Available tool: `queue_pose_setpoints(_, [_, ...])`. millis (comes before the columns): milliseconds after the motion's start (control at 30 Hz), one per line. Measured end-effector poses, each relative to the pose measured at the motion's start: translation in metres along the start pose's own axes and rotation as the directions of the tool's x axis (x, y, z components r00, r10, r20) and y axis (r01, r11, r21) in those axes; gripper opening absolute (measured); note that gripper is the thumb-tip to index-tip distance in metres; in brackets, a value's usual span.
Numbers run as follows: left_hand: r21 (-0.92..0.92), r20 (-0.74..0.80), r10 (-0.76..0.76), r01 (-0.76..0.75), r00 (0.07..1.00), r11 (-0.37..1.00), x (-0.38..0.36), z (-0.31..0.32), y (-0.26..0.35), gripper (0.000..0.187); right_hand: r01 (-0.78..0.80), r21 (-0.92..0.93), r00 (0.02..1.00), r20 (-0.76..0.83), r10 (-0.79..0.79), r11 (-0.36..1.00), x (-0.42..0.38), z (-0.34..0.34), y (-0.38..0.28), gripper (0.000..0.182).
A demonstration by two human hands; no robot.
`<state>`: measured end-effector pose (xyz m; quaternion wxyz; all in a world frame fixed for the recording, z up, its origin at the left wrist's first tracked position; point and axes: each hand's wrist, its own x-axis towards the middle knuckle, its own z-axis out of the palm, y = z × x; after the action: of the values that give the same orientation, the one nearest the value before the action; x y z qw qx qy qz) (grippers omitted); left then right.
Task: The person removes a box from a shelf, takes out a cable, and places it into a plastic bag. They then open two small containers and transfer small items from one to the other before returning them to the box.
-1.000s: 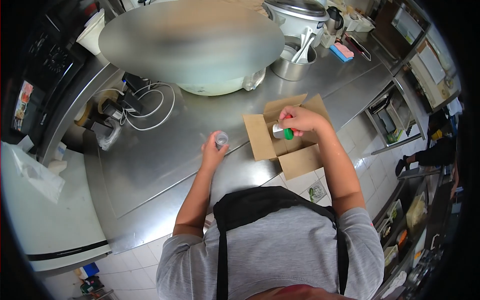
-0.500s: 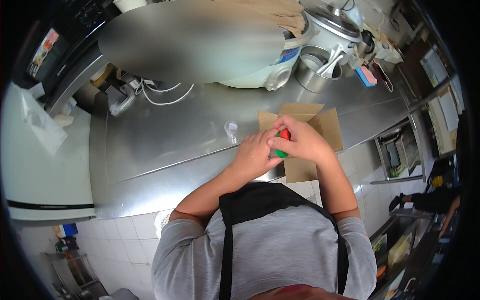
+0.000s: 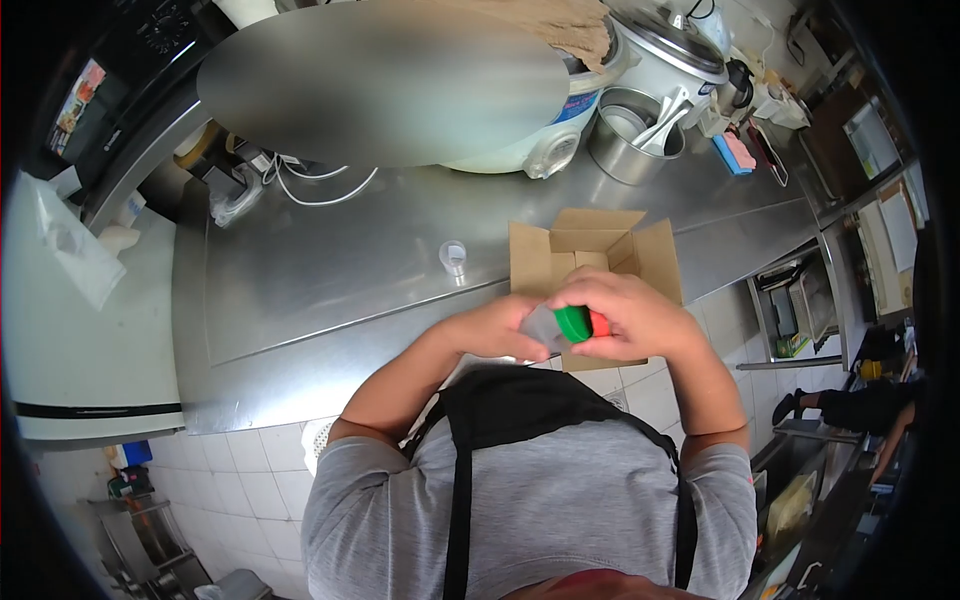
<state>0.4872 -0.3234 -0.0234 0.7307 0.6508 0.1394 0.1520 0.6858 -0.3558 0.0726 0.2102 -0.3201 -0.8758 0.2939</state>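
Between my two hands, at the counter's front edge, is a translucent container [image 3: 543,327] with a green lid [image 3: 573,324] and a red part [image 3: 600,324] beside the lid. My left hand [image 3: 503,327] is curved round the container's clear end. The fingers of my right hand [image 3: 622,312] wrap round the green and red end. Just beyond my hands an open cardboard box [image 3: 530,255] stands with its flaps spread. A small clear container [image 3: 453,257] rests on the steel counter [image 3: 330,270], left of the box.
A metal pot [image 3: 622,160] with white-handled utensils stands at the back, beside a large lidded cooker [image 3: 665,55]. Blue and pink sponges [image 3: 735,153] lie to its right. White cables [image 3: 320,195] run across the back left. Another person's dark-clothed leg [image 3: 845,400] shows at far right.
Both hands have moved toward my body and drawn apart, so the translucent container shows between them. More of the green lid and the box's inside is visible.
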Motion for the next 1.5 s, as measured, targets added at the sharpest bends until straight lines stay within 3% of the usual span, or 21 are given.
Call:
queue_pose_setpoints(67, [-0.204,0.216,-0.123,0.168,0.969,0.964,-0.007,-0.009,0.004,0.056,0.038,0.021,0.999,0.016,-0.039,0.999,0.000,-0.012,-0.005,0.046])
queue_pose_setpoints(167, [-0.056,-0.006,0.124,-0.124,0.992,0.991,-0.013,-0.006,0.010,0.056,-0.409,-0.094,0.898,0.136,0.419,0.908,0.005,-0.025,0.008,0.049])
queue_pose_setpoints(267, [-0.003,-0.151,0.224,-0.227,0.963,0.974,-0.029,-0.023,-0.006,0.058,-0.622,-0.338,0.743,0.026,0.668,0.706,-0.003,0.012,0.065,0.051])
queue_pose_setpoints(300, [0.006,-0.192,0.222,-0.225,0.956,0.974,-0.037,-0.025,-0.002,0.060,-0.642,-0.330,0.717,0.059,0.694,0.692,-0.003,0.022,0.078,0.053])
queue_pose_setpoints(400, [0.433,-0.225,0.380,-0.257,0.897,0.864,-0.057,-0.042,0.004,0.062,-0.680,-0.325,0.655,0.135,0.744,0.658,-0.001,0.043,0.106,0.057])
queue_pose_setpoints(467, [0.456,-0.346,0.314,-0.134,0.884,0.880,-0.071,-0.049,-0.002,0.060,-0.688,-0.341,0.640,0.132,0.757,0.641,0.002,0.050,0.117,0.060])
queue_pose_setpoints(567, [0.546,-0.505,0.210,0.121,0.837,0.829,-0.090,-0.061,-0.013,0.056,-0.705,-0.406,0.638,-0.005,0.770,0.582,0.008,0.050,0.103,0.062])
queue_pose_setpoints(600, [0.571,-0.558,0.176,0.221,0.811,0.791,-0.095,-0.064,-0.018,0.055,-0.710,-0.385,0.647,-0.025,0.762,0.590,0.011,0.046,0.099,0.062])
queue_pose_setpoints(767, [0.721,-0.400,0.174,0.192,0.900,0.666,-0.093,-0.072,-0.049,0.052,-0.732,-0.230,0.676,-0.133,0.725,0.641,0.021,0.026,0.059,0.056])
queue_pose_setpoints(1000, [0.804,-0.366,0.352,0.103,0.862,0.585,-0.070,-0.091,-0.081,0.048,-0.478,-0.008,0.872,-0.125,0.473,0.878,0.039,0.030,-0.002,0.044])
queue_pose_setpoints(1100, [0.852,-0.298,0.421,0.040,0.857,0.522,-0.074,-0.082,-0.045,0.049,-0.375,-0.033,0.923,-0.110,0.370,0.926,0.053,0.043,-0.015,0.046])
queue_pose_setpoints(1200, [0.869,-0.181,0.480,-0.090,0.858,0.487,-0.082,-0.060,0.009,0.049,-0.297,-0.198,0.938,-0.247,0.245,0.934,0.070,0.052,-0.023,0.052])
queue_pose_setpoints(1300, [0.858,-0.040,0.505,-0.230,0.862,0.460,-0.083,-0.047,0.036,0.051,-0.233,-0.131,0.944,-0.268,0.192,0.964,0.080,0.060,-0.021,0.056])
queue_pose_setpoints(1400, [0.678,-0.170,0.634,-0.377,0.755,0.631,-0.074,-0.035,0.029,0.052,-0.191,-0.177,0.933,-0.338,0.123,0.965,0.080,0.055,-0.019,0.054])
queue_pose_setpoints(1500, [0.674,-0.350,0.579,-0.232,0.736,0.701,-0.076,-0.029,0.038,0.056,-0.166,-0.385,0.918,-0.396,0.000,0.908,0.078,0.034,-0.022,0.052])
